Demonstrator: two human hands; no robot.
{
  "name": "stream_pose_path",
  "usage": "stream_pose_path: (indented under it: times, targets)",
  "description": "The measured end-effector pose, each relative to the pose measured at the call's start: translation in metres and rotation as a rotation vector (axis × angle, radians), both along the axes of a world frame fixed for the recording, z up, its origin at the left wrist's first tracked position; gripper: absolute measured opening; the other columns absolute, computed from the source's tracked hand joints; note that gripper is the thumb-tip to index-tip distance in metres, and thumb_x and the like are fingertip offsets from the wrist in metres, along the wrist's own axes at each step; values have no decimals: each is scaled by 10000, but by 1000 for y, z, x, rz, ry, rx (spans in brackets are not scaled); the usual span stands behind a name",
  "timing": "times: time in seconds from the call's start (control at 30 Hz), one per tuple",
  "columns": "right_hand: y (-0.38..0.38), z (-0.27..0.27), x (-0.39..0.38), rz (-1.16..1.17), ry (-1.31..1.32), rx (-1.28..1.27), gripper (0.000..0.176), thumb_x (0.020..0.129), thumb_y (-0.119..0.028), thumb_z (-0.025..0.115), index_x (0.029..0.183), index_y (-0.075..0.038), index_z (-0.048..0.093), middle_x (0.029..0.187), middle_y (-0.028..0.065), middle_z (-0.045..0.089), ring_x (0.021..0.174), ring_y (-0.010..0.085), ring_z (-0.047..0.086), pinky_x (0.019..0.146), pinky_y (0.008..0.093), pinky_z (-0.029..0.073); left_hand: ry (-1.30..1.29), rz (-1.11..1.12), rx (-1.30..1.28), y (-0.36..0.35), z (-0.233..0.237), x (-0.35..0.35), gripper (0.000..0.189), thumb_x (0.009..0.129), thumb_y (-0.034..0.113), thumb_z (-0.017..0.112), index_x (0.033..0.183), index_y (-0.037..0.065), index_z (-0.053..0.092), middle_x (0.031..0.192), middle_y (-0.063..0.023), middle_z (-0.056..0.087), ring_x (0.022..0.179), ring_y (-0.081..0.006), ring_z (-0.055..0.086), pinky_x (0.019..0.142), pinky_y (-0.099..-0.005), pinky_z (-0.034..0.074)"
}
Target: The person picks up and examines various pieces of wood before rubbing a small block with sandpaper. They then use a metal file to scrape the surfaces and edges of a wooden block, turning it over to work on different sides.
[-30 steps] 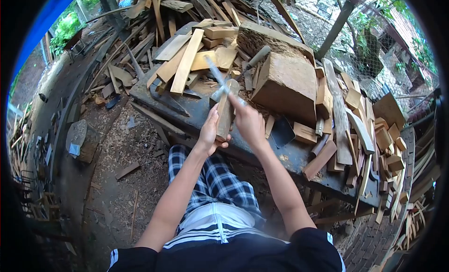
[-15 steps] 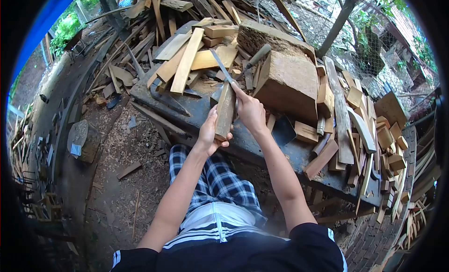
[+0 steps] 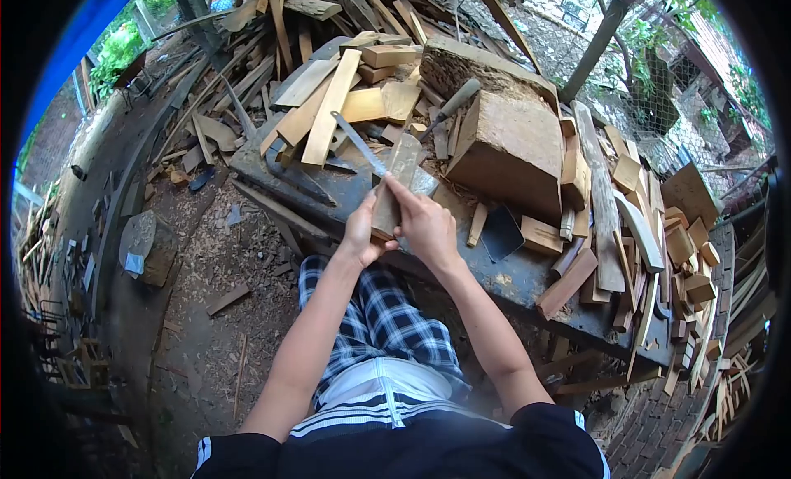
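Scrap-heaped table [image 3: 515, 274], near edge: my left hand [image 3: 360, 230] clasps a wood strip [image 3: 402, 164], my right hand [image 3: 426, 223] grips the blade [image 3: 356, 147]. That blade has swung down-left since a moment ago, probably another shaving stroke.

wood strip [image 3: 403, 162] base: hidden | blade [image 3: 356, 143] handle: inside right hand [image 3: 424, 223]

Soft, even daylight falls from above with only faint shadows. Strong fisheye bending curves the edges, a black vignette rings the frame, and the centre stays sharp.
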State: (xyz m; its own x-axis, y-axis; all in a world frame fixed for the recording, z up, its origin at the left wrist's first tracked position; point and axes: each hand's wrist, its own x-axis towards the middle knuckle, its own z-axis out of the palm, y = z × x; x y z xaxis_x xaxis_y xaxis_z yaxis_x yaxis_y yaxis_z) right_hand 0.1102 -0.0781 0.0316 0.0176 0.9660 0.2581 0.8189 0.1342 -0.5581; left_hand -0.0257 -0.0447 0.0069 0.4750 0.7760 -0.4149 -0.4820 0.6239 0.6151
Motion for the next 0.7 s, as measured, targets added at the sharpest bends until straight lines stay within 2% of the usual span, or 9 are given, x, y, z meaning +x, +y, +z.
stream_pose_path:
  times: [0.13, 0.17, 0.27, 0.33, 0.37, 0.43, 0.57, 0.63, 0.7]
  targets:
    - [-3, 5, -1, -20, -11, -72, 442, 960, -179, 529, 1368, -346, 562, 901, 129, 702, 801, 327, 696, 700, 445, 554, 81, -93, 14, 3, -5, -8, 464, 1053, 505, 250, 1245, 166, 503, 952, -44, 638, 699, -169, 633, 506, -335, 558]
    - [-3, 5, 0, -21, -17, -74, 442, 960, -179, 529, 1368, -346, 562, 901, 129, 702, 801, 327, 696, 700, 445, 554, 80, -59, 9, 1, -4, -5, 470, 1060, 487, 246, 1310, 169, 484, 1056, -61, 645, 833, -188, 670, 631, -396, 617]
    - [6, -4, 2, 10, 30, -28, 443, 962, -182, 529, 1372, -346, 558, 912, 128, 705, 824, 337, 695, 709, 454, 550, 169, -60, 99, 1, 8, -4, 451, 1064, 459, 260, 1345, 173, 467, 1123, -69, 638, 930, -208, 676, 709, -465, 625]
    - [15, -12, 7, 139, 297, 41, 487, 949, -224, 537, 1410, -377, 506, 828, 160, 651, 745, 377, 681, 656, 489, 543, 164, -54, 91, 2, 7, -6, 438, 1064, 448, 272, 1330, 164, 475, 1112, -68, 642, 931, -216, 678, 698, -466, 621]
    - [12, -16, 10, 149, 293, 40, 487, 949, -224, 537, 1410, -377, 506, 828, 160, 651, 745, 377, 681, 656, 489, 543, 163, -55, 84, 3, 5, -7, 425, 1064, 436, 283, 1314, 156, 483, 1102, -68, 645, 933, -224, 680, 688, -467, 617]
    - [-8, 1, 6, 86, -109, -16, 543, 936, -191, 537, 1437, -389, 468, 816, 165, 639, 711, 385, 672, 626, 499, 536, 157, 7, 48, 7, -11, -5, 418, 1061, 431, 295, 1291, 146, 497, 1092, -68, 650, 933, -229, 680, 668, -455, 614]
    - [-30, 5, 10, 127, -157, -81, 565, 929, -170, 525, 1445, -387, 454, 799, 162, 636, 664, 393, 666, 570, 501, 527, 198, 72, 36, 4, -27, 1, 458, 1049, 460, 291, 1178, 98, 539, 953, -89, 657, 786, -234, 681, 553, -402, 577]
    - [-7, 2, 14, 80, -203, -65, 532, 938, -182, 520, 1432, -376, 475, 821, 167, 653, 683, 392, 672, 588, 501, 532, 158, -7, 50, 2, -28, 2, 519, 1047, 497, 246, 1120, 74, 537, 829, -103, 627, 617, -231, 634, 467, -359, 511]
    - [24, -1, 19, 27, -243, -35, 501, 947, -193, 515, 1418, -364, 495, 842, 172, 670, 702, 392, 677, 606, 501, 536, 62, -35, -4, -4, -21, 3, 544, 1046, 511, 239, 1114, 60, 535, 807, -109, 606, 565, -231, 589, 435, -312, 458]
